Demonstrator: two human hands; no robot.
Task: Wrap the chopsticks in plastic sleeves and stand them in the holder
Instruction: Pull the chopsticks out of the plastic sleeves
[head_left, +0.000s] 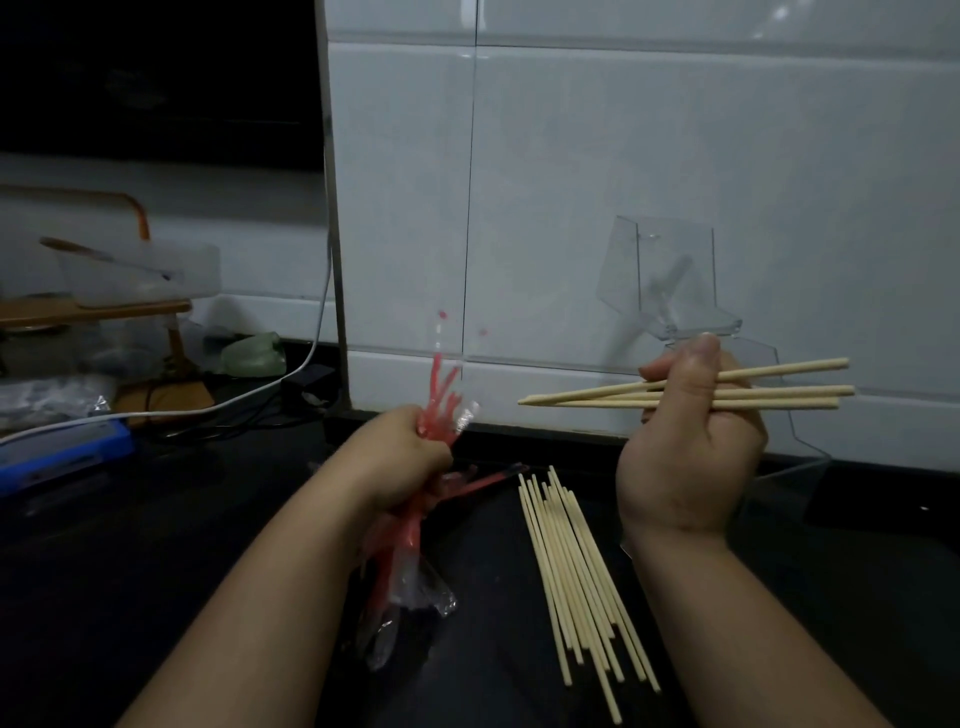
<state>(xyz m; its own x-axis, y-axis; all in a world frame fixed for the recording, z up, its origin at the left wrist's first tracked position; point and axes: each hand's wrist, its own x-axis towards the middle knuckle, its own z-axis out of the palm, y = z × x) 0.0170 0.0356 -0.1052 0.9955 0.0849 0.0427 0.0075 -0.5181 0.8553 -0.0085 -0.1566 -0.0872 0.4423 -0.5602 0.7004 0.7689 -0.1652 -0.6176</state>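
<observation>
Behind, clear holder looks empty; right hand grips 3 chopsticks, left hand clutches plastic sleeves.

Head view, close, facing forward-down over counter, toward wall.

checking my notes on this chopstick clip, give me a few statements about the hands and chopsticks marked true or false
1. The right hand holds a few bare chopsticks roughly level above the counter. True.
2. The left hand is empty. False: it grips a bunch of red and clear plastic sleeves.
3. A pile of loose chopsticks lies on the dark counter between the forearms. True.
4. The clear holder is full of wrapped chopsticks. False: none are visible in it.
</observation>
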